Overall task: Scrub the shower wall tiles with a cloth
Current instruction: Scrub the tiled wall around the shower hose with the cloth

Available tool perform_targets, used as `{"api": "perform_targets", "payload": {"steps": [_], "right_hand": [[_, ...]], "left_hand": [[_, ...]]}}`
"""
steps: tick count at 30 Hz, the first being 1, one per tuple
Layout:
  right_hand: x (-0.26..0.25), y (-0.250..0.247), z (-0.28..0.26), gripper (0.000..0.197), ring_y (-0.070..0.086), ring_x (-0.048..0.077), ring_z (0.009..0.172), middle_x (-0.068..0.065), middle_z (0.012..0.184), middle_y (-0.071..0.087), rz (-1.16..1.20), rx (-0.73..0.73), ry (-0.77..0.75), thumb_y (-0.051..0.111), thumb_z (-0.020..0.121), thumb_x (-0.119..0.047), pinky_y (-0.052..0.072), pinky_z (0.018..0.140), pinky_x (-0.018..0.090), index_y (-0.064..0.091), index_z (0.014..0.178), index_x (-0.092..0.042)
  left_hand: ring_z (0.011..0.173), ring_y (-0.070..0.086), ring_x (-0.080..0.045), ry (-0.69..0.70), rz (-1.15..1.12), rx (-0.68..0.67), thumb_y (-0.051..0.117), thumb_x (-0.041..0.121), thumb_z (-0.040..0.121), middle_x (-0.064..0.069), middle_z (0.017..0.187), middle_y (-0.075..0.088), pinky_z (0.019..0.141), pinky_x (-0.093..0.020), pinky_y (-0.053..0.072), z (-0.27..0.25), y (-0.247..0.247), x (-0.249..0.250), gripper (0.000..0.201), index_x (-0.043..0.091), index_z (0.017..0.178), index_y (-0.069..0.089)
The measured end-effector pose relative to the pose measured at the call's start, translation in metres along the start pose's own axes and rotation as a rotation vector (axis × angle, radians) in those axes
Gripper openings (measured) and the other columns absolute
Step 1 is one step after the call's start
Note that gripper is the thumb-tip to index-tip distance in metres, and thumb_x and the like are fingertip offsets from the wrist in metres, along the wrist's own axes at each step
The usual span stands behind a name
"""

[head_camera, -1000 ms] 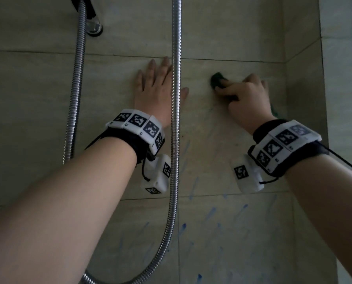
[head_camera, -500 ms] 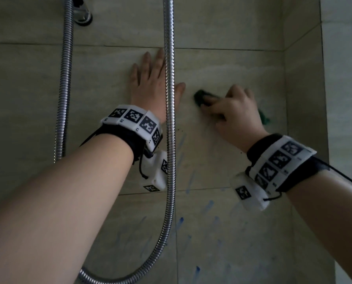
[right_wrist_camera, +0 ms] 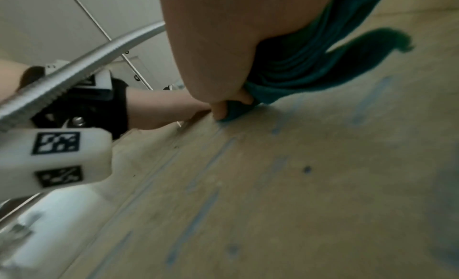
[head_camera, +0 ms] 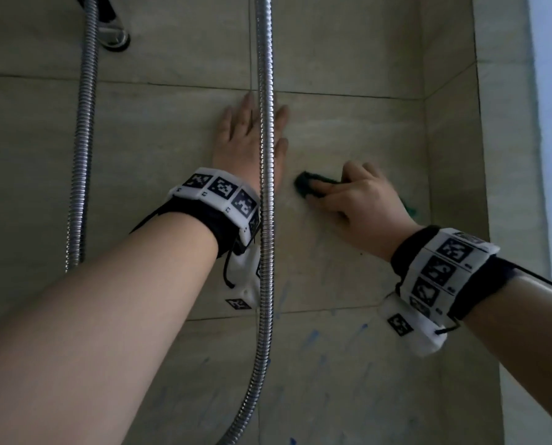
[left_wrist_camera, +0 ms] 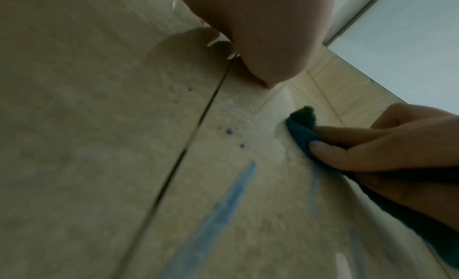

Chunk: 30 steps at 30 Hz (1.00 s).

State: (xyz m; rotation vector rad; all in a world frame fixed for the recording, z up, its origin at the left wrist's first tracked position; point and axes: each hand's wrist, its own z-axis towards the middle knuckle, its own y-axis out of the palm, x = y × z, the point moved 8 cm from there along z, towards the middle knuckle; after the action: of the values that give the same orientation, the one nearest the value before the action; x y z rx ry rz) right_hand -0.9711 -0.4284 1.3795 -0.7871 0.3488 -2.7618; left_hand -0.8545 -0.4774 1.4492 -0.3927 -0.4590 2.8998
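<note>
We press our left hand [head_camera: 247, 146] flat, fingers straight, on the wall tiles [head_camera: 159, 149] behind the shower hose [head_camera: 266, 194]. Just right of it, our right hand [head_camera: 361, 203] grips the green cloth [head_camera: 305, 184] against the tile; the corner [head_camera: 425, 187] lies near, blue streaks [head_camera: 313, 337] below

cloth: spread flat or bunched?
Bunched. The right hand grips the cloth in gathered folds against the wall tile; a loose tail trails behind the hand.
</note>
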Motion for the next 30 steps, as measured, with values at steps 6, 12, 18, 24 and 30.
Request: {"api": "perform_targets", "payload": {"steps": [6, 12, 18, 24, 30], "right_hand": [[0.088, -0.038, 0.013, 0.039, 0.043, 0.035, 0.109, 0.02, 0.115, 0.052, -0.091, -0.057, 0.594, 0.047, 0.093, -0.014, 0.03, 0.096, 0.039, 0.063, 0.125, -0.028], [0.029, -0.019, 0.019, 0.035, 0.05, 0.035, 0.095, 0.009, 0.086, 0.057, -0.055, 0.057, 0.422, 0.052, 0.084, -0.009, 0.037, 0.074, 0.036, 0.069, 0.114, -0.015], [0.061, -0.022, 0.025, 0.053, 0.039, 0.03, 0.109, 0.004, 0.133, 0.054, -0.133, -0.023, 0.383, 0.042, 0.092, -0.009, 0.027, 0.09, 0.037, 0.049, 0.137, -0.035], [0.115, -0.032, -0.006, 0.047, 0.039, 0.038, 0.122, 0.023, 0.125, 0.054, -0.131, -0.088, 0.868, 0.038, 0.093, -0.005, 0.038, 0.095, 0.043, 0.052, 0.136, -0.016], [0.032, -0.005, -0.011, 0.046, 0.047, 0.034, 0.091, 0.009, 0.119, 0.064, 0.035, 0.026, 0.353, 0.045, 0.084, -0.008, 0.042, 0.074, 0.038, 0.061, 0.127, -0.015]], "left_hand": [[0.148, -0.011, -0.022, -0.004, -0.079, -0.038, 0.029, 0.058, 0.097, 0.005, 0.161, -0.009, 0.117, -0.042, -0.008, 0.009, 0.001, 0.002, 0.068, 0.03, 0.154, 0.005], [0.148, -0.007, -0.024, 0.007, -0.132, 0.046, 0.039, 0.056, 0.095, 0.004, 0.162, -0.003, 0.119, -0.047, -0.003, 0.011, 0.005, 0.002, 0.071, 0.026, 0.154, 0.014], [0.148, -0.006, -0.025, -0.012, -0.146, 0.06, 0.04, 0.054, 0.095, 0.005, 0.162, -0.002, 0.119, -0.047, -0.003, 0.013, 0.005, 0.004, 0.07, 0.026, 0.153, 0.015], [0.148, -0.006, -0.025, -0.017, -0.165, 0.09, 0.042, 0.054, 0.094, 0.004, 0.162, 0.0, 0.119, -0.047, -0.001, 0.01, 0.006, 0.004, 0.07, 0.026, 0.153, 0.018], [0.148, -0.007, -0.026, -0.033, -0.146, 0.089, 0.041, 0.054, 0.093, 0.003, 0.162, -0.002, 0.119, -0.046, 0.0, 0.013, 0.008, 0.007, 0.072, 0.024, 0.153, 0.016]]}}
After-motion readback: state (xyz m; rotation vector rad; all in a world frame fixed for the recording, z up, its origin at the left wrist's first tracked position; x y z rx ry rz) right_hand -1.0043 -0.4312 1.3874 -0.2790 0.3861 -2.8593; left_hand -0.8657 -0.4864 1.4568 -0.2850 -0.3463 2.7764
